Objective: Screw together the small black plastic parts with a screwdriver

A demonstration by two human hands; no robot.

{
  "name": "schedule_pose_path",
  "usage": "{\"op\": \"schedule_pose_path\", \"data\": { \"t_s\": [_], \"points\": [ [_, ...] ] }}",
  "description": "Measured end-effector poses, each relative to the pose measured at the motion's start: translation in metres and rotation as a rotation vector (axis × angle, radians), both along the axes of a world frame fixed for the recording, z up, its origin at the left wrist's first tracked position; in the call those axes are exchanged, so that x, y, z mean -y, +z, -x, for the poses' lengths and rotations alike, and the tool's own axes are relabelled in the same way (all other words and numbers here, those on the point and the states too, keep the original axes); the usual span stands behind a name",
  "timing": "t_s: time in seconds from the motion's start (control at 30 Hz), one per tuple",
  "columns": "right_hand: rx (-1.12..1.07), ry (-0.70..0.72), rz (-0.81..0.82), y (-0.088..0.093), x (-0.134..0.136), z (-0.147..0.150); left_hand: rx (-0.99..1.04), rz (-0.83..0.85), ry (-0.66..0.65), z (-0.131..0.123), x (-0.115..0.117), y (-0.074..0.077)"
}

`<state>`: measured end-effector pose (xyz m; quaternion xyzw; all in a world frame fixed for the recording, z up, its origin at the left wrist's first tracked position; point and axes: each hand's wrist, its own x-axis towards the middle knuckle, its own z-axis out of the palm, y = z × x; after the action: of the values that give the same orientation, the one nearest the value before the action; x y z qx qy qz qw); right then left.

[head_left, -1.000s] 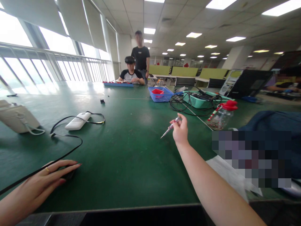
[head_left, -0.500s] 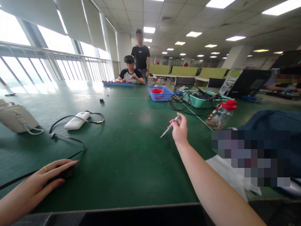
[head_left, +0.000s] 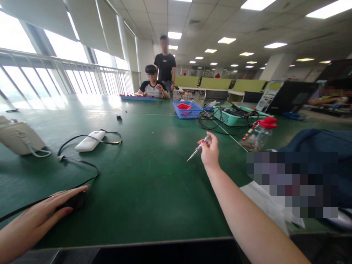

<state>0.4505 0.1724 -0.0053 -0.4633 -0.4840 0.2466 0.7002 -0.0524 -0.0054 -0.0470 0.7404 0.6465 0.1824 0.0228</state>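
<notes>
The right hand point(head_left: 210, 152) reaches out over the green table point(head_left: 143, 190), its thumb and fingers closed around the handle of a slim screwdriver point(head_left: 195, 152). The shaft slants down and to the left; whether its tip touches the tabletop, I cannot tell. The left hand point(head_left: 48, 211) is low at the left, over a small black object point(head_left: 79, 200) near the front edge, its fingers nearly straight and close together, the thumb a little apart; it is unclear whether they grip that object or only lie on it. A black cord point(head_left: 97, 172) loops across the table from near the left hand towards a white device point(head_left: 89, 142), which lies flat. Further left stands a white case point(head_left: 20, 138), and a small black piece point(head_left: 119, 117) lies beyond the device. Past the right hand are 2 baskets: a blue basket point(head_left: 189, 114) with a red tray point(head_left: 183, 106) inside, and a green basket point(head_left: 229, 119) full of dark cables. A clear jar point(head_left: 257, 139) with a red lid, a dark blue bag point(head_left: 310, 141) and white paper point(head_left: 266, 201) sit to the right. At the far end, 1 person sits point(head_left: 152, 88) behind a long blue tray point(head_left: 137, 98) and another person stands point(head_left: 165, 66) just behind.
</notes>
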Motion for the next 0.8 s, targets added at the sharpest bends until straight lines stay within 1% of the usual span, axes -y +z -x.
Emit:
{"op": "schedule_pose_path", "data": {
  "t_s": [0.1, 0.17, 0.3, 0.4, 0.53, 0.63, 0.8],
  "points": [
    [-0.008, 0.008, 0.003, 0.0002, 0.0003, 0.0006, 0.086, 0.074, -0.019, 0.0036, 0.0003, -0.0027],
    [-0.009, 0.008, 0.006, 0.0005, 0.0008, 0.0010, 0.078, 0.066, -0.008, 0.0045, 0.0002, -0.0016],
    [-0.002, 0.003, 0.003, 0.0002, 0.0005, 0.0009, 0.032, 0.043, -0.057, 0.0062, -0.0017, 0.0014],
    [0.000, 0.005, -0.008, -0.0008, -0.0003, 0.0003, 0.005, 0.046, -0.047, 0.0073, -0.0034, 0.0016],
    [0.010, 0.007, -0.011, -0.0015, -0.0007, 0.0000, 0.050, 0.024, -0.049, 0.0043, -0.0028, 0.0026],
    [0.008, 0.006, -0.010, -0.0017, -0.0007, 0.0001, 0.076, 0.003, -0.020, 0.0005, -0.0013, 0.0047],
    [0.000, 0.003, -0.012, -0.0021, -0.0011, 0.0004, 0.079, 0.056, -0.025, -0.0006, -0.0016, 0.0055]
  ]
}}
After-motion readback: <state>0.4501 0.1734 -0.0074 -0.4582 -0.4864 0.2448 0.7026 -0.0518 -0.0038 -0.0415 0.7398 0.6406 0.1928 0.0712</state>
